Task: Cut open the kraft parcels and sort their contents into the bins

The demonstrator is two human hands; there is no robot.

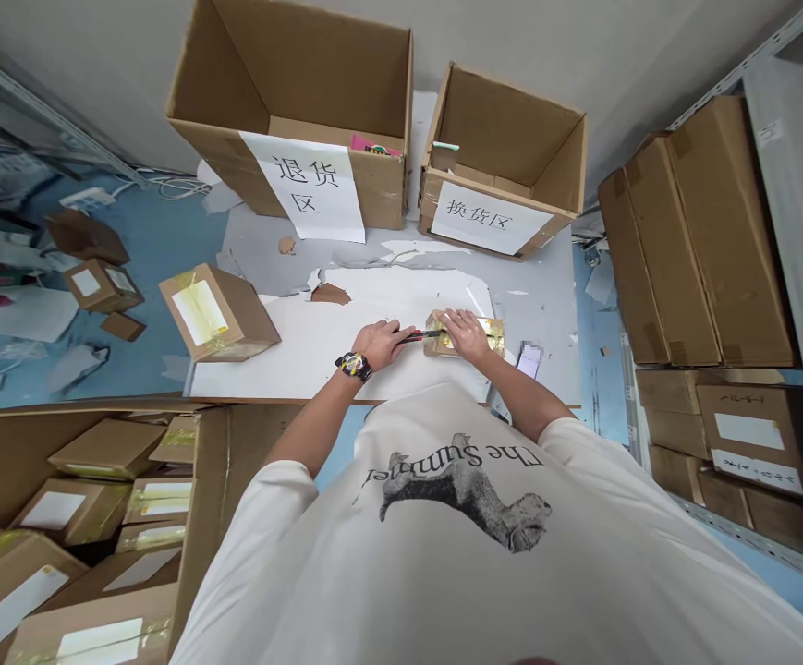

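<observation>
On the white work surface [290,360], a small cardboard box [496,338] wrapped in yellowish clear tape lies close to my body. My left hand [380,345], with a watch on its wrist, is closed around a slim red and black box cutter [412,337]. The cutter's front end points right and reaches the left part of the small box. My right hand [467,336] lies over the top of this box and grips it, its fingertips close to the cutter. The fingers cover part of the box. Beside it on the right lies a phone [529,359].
A taped carton [238,309] stands left on the table. Two large open boxes with paper signs, the left box [213,152] and right box [567,189], line the back. A big carton of parcels [211,489] is at lower left; shelved cartons [730,240] stand right.
</observation>
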